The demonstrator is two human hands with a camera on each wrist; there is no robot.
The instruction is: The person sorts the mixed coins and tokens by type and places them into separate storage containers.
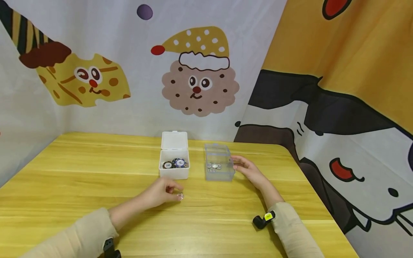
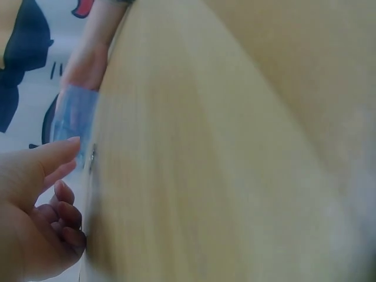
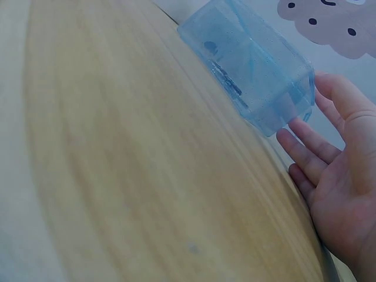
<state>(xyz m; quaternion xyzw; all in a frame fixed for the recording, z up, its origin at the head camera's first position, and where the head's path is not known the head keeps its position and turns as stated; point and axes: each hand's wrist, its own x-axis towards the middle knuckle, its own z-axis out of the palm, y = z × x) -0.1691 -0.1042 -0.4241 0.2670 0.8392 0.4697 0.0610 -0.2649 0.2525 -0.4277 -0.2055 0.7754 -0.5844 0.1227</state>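
A small shiny silvery piece [image 1: 180, 196], too small to name for sure, lies on the wooden table; it shows edge-on in the left wrist view too. My left hand [image 1: 160, 192] is right beside it, thumb tip close to it and the index finger held apart above. My right hand [image 1: 247, 169] rests its fingertips against the right side of a clear plastic box [image 1: 222, 175], which has several silvery round pieces [image 1: 214, 166] in it. In the right wrist view the fingers [image 3: 305, 155] touch the box's end without curling round it.
Left of the clear box stands a white box [image 1: 174, 174] with its lid [image 1: 174, 140] tipped back, holding several poker chips [image 1: 179, 163]. A cartoon-print curtain [image 1: 129, 118] hangs behind the yellow wooden table [image 1: 80, 161].
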